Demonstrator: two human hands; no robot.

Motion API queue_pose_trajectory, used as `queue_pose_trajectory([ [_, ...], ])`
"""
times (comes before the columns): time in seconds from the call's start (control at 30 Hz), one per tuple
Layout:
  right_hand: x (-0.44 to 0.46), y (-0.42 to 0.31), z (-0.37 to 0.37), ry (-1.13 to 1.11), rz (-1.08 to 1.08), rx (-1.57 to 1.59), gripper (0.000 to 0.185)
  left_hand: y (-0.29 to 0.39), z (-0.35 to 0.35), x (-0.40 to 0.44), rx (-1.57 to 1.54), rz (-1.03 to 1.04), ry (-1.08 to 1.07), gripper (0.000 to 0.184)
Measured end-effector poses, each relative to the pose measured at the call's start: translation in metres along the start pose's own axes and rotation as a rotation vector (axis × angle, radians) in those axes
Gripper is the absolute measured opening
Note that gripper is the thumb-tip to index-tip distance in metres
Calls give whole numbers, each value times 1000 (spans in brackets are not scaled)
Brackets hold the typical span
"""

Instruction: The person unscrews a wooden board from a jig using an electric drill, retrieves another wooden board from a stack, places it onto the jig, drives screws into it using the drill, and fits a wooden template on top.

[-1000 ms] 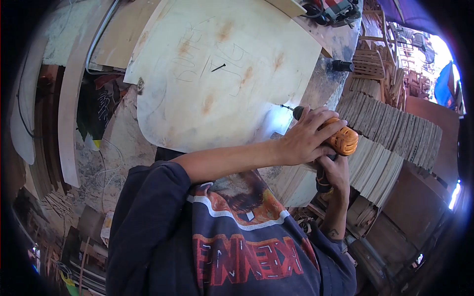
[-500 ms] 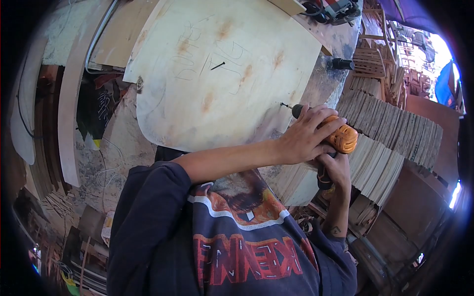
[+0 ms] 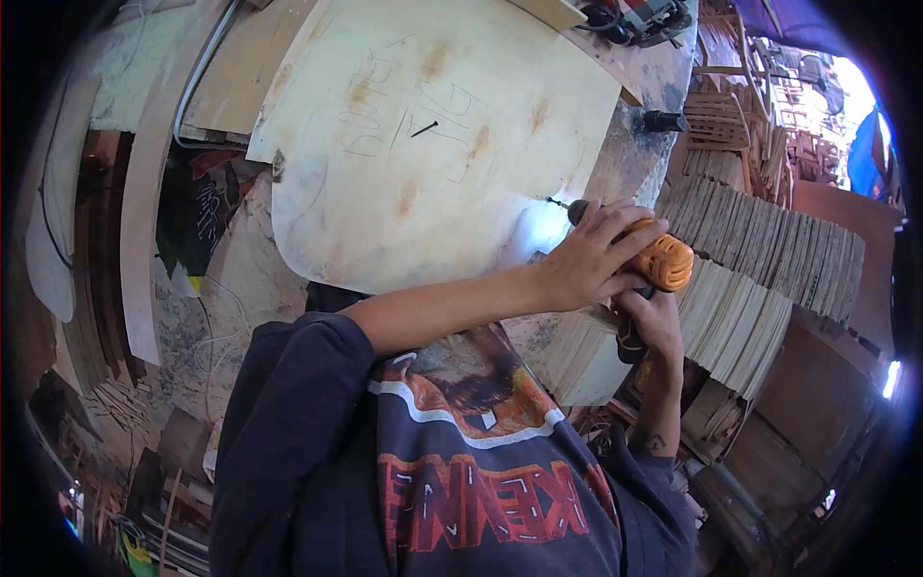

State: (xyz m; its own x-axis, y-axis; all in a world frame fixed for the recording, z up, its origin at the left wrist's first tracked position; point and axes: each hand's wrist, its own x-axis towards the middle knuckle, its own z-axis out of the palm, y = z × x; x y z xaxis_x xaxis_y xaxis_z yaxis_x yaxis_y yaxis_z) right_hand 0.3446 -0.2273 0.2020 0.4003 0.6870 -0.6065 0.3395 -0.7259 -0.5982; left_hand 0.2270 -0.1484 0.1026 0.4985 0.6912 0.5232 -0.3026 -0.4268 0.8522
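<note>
An orange and black power drill [image 3: 665,262] lies on its side in both my hands, its bit pointing left at the edge area of a pale wooden board [image 3: 385,212]. My left hand [image 3: 596,258] wraps over the top of the drill body near the chuck. Around the drill's black handle my right hand [image 3: 654,322] is closed. The drill's lamp lights the board by the bit; whether the tip touches the wood I cannot tell. A dark screw [image 3: 424,129] rests on the board among pencilled writing.
A red power tool [image 3: 654,19] and a black cylindrical object [image 3: 665,121] are at the upper right. Stacked wooden pieces [image 3: 760,240] stand to the right. Long curved wood strips [image 3: 144,221] and a thin cable are on the left.
The lamp's light on the board went off half a second ago and is on again now. Both hands and the drill have shifted very slightly; the view has moved a little.
</note>
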Motion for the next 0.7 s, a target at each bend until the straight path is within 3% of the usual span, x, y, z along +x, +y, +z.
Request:
queue_pose_trajectory([
  [0.17, 1, 1, -4, -33, 72, -44, 43, 2, 2, -2, 19, -6, 0, 67],
  [0.23, 3, 9, -5, -25, -44, -20, 40, 2, 3, -2, 21, 1, 4, 67],
  [0.43, 7, 4, -9, -36, 51, -22, 40, -5, 7, -3, 70, 23, 32, 68],
  [0.53, 10, 10, -9, -70, -33, -39, 37, -12, -5, -12, 21, 65, -1, 66],
  [0.63, 18, 18, -7, -17, -157, -88, 31, -38, -37, -38, 265, -135, -99, 56],
  [0.7, 18, 12, -5, 5, -103, -41, 28, -54, -69, -56, 494, -191, -112, 48],
])
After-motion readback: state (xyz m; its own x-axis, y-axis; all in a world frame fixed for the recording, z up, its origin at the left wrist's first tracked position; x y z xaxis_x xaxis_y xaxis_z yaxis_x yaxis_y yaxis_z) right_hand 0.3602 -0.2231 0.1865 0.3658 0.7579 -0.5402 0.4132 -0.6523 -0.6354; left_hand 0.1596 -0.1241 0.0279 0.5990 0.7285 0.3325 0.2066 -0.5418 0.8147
